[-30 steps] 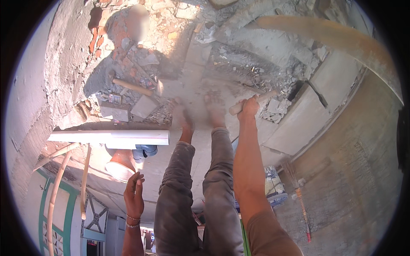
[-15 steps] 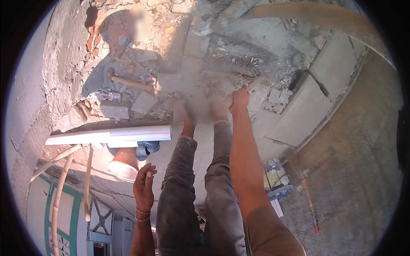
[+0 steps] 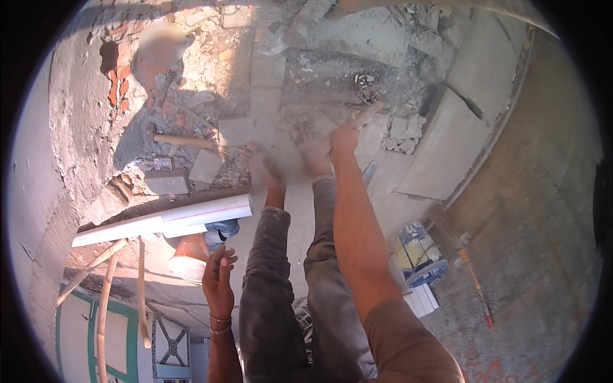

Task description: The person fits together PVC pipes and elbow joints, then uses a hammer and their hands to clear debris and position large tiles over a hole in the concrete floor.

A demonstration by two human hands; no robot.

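Observation:
My right hand (image 3: 345,138) is closed around a pale wooden handle (image 3: 368,114), which slants up and to the right over a dusty, broken floor. Haze hides whether a tool head is attached to it. Below the hand are my bare feet (image 3: 311,153), blurred by dust, on a grey slab. My left hand (image 3: 219,277) hangs beside my left knee with nothing in it, its fingers loosely bent and apart. Nearest to that hand are grey pipe fittings (image 3: 220,233) and an orange-brown tub (image 3: 189,260).
White pipes (image 3: 185,219) lie left of my legs. Another wooden-handled tool (image 3: 185,140) rests among rubble and broken bricks. Concrete slabs (image 3: 444,143) line the right side. A stained bucket (image 3: 412,246) and a broom (image 3: 476,287) lie lower right; wooden poles (image 3: 107,313) stand lower left.
The whole view has tilted and shifted slightly. My right hand, still on the handle, sits a little farther left in view. The left hand stays low and empty.

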